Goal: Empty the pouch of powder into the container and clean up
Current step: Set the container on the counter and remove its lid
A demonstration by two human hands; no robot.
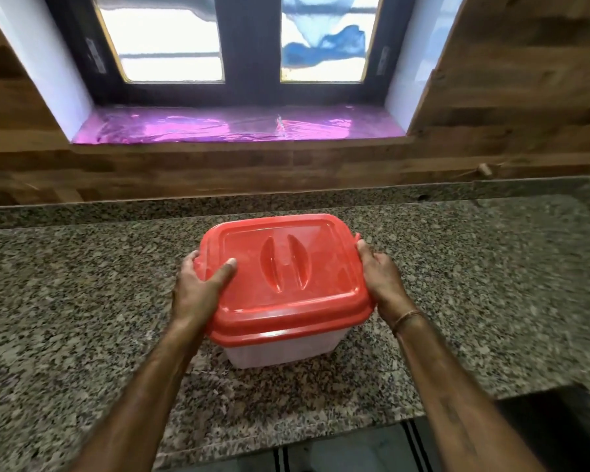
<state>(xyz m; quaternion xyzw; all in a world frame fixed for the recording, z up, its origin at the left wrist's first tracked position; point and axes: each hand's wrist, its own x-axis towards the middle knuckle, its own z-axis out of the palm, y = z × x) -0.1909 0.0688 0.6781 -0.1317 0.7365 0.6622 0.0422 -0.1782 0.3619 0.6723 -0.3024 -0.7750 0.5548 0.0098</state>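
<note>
A translucent white container (280, 349) stands on the granite counter, closed by a red lid (283, 267) with a moulded handle in its middle. My left hand (198, 284) grips the lid's left edge, thumb on top and fingers curled round the rim. On the opposite side, my right hand (380, 277) holds the lid's right edge, a thread band on its wrist. No pouch of powder is in view.
The speckled granite counter (82, 301) stretches left and right, with its front edge near me and a dark opening (559, 420) at the lower right. A wood-panelled wall rises behind, with a window and a pink-covered sill (239, 126).
</note>
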